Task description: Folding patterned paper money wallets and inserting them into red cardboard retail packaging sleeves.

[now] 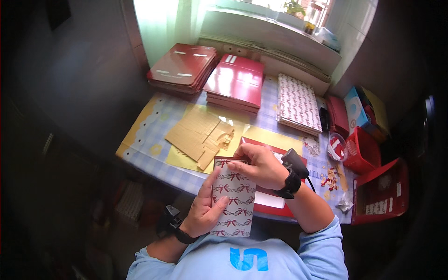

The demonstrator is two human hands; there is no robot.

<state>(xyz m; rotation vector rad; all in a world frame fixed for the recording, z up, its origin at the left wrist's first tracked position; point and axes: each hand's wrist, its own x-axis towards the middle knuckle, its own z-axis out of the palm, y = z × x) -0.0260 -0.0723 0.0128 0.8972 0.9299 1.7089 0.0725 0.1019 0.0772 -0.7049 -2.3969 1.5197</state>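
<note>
A narrow panel patterned with red bows and leafy sprigs (233, 206) is held upright close to my chest. My left hand (208, 206) grips its left side, with the thumb lying on the patterned face. At its top edge, my right hand (257, 164) pinches the panel's upper right part between thumb and fingers. A dark red strip shows along that top edge. Behind my right wrist lies a red cardboard piece with a white area (269, 199), partly hidden by the panel and my arm. Each wrist wears a black strap with a small device.
Stacks of red flat cardboard (183, 66), red boxes (234, 80) and patterned panels (299, 101) stand along the back. Brown cardboard (196, 131) lies mid-table. Rightward are a red plastic basket (362, 150), a tub of scraps (337, 147), loose scraps (329, 180) and an open red box (381, 192).
</note>
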